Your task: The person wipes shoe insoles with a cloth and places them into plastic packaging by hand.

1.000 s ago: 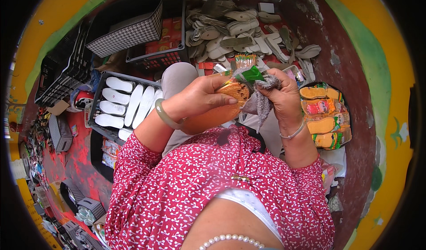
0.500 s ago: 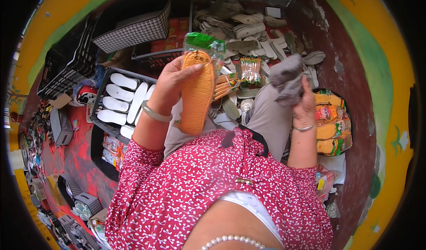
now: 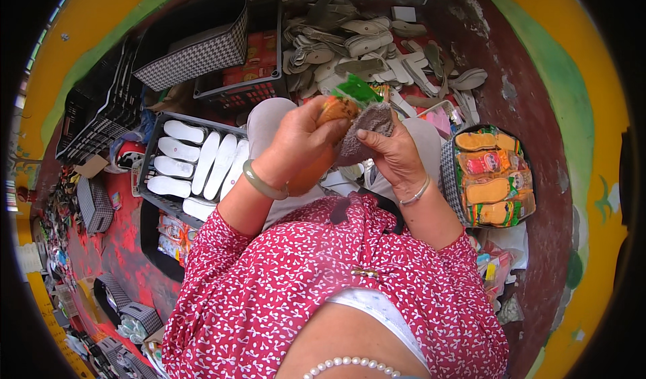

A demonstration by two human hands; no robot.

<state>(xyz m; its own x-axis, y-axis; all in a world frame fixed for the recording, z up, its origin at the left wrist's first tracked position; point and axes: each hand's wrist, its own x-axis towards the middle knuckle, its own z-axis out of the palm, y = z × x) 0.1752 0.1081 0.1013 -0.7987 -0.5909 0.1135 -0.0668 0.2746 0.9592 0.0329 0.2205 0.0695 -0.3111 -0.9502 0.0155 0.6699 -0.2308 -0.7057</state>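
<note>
Above my lap, my left hand is closed around an orange insole in a clear wrapper with a green top. Most of the insole lies hidden behind that hand. My right hand grips a grey-brown cloth, its thumb pressed on the near side. The cloth is up against the insole's wrapped end, and both hands are close together.
At left stands a dark crate of white insoles. A basket at right holds packed orange insoles. Loose pale insoles pile up ahead. A houndstooth bin rests on another crate at far left.
My right hand has brought the cloth leftward to the insole. My left hand has moved right and lower, turning the insole. The bundled sticks seen before are now mostly hidden.
</note>
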